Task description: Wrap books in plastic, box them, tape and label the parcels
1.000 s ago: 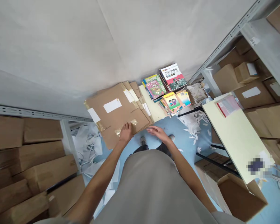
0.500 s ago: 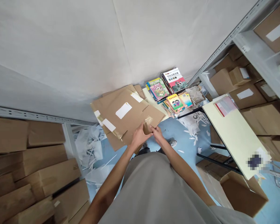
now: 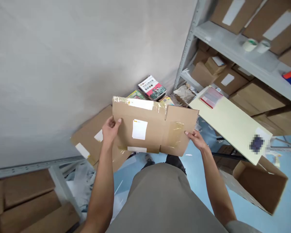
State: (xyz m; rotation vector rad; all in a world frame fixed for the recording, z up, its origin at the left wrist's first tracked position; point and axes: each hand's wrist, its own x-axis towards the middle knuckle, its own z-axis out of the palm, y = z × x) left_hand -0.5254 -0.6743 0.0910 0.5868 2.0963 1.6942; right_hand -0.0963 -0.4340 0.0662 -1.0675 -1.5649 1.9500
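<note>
A flattened cardboard box (image 3: 151, 129) with white labels and clear tape is held up in front of me. My left hand (image 3: 110, 128) grips its left edge, thumb on the face and fingers behind. At the right end, my right hand (image 3: 196, 138) pinches the edge in the same way. Behind and to the left lies another flattened cardboard box (image 3: 97, 124), also labelled, partly covered by the held one. Beyond the held cardboard, a stack of books (image 3: 152, 86) shows, its lower part hidden.
A pale tabletop (image 3: 229, 126) with a clear red-edged folder stands to the right. Beneath it is an open carton (image 3: 259, 184). A shelf (image 3: 247, 55) holds boxes and tape rolls. More boxes (image 3: 29, 197) fill the left shelf, near scrap wrapping (image 3: 80, 184).
The upper flattened box has been lifted off the one beneath and brought toward me. My hands have moved apart to its opposite ends. The view has turned right.
</note>
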